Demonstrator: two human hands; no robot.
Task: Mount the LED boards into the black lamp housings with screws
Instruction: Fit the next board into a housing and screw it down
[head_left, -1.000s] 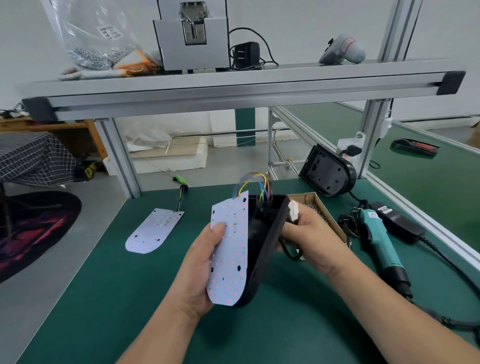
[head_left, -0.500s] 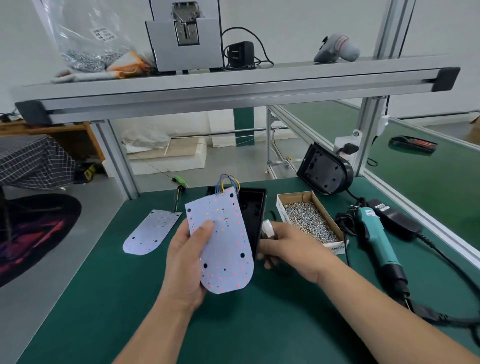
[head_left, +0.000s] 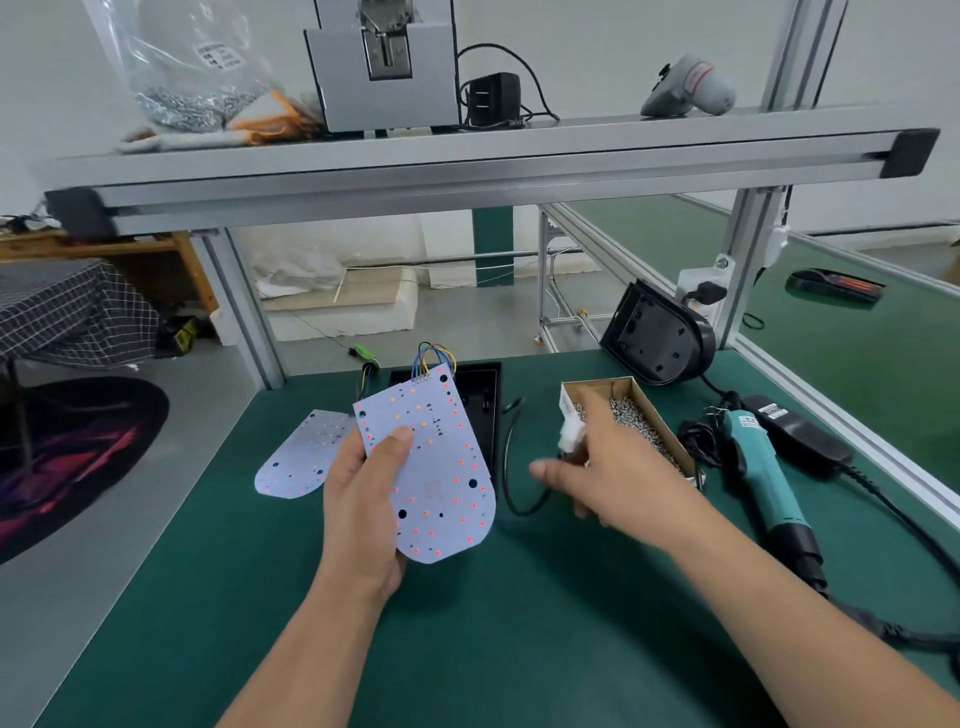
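Left hand (head_left: 363, 506): pinches the LED board (head_left: 441, 467) by its left edge, thumb on its face.
Right hand (head_left: 618, 475): grips white connector (head_left: 570, 432), right of the board.
Black housing (head_left: 482, 410): flat behind the board.

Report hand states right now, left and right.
Left hand: holds the LED board, thumb on its face.
Right hand: fingers curled around the white connector; motion blur hides the exact grip.
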